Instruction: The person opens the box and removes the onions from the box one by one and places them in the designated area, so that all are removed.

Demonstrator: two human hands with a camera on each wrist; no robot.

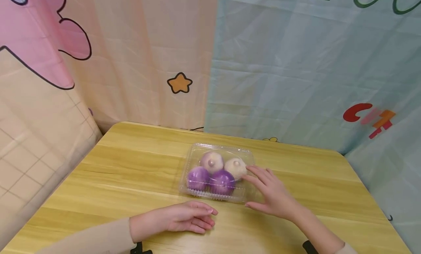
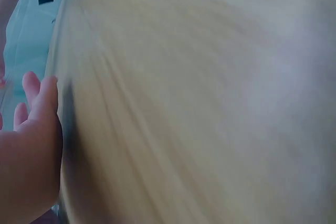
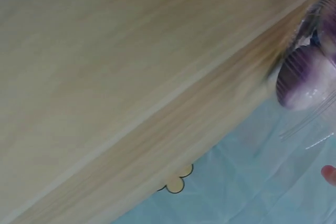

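Observation:
A clear plastic clamshell box lies on the table, holding several onions. Two deep purple onions are at the front; a pale purple one and a whitish one sit behind them. At the box's right side my right hand has its fingers spread, fingertips at the box edge; whether they touch it I cannot tell. My left hand is in front of the box, apart from it, palm sideways and fingers loosely bent, holding nothing. In the right wrist view only a fingertip shows beside the onions.
The wood-grain table has rounded far corners. Behind it hangs a printed cloth, peach on the left and pale blue on the right, with an orange star. More cloth hangs along both sides.

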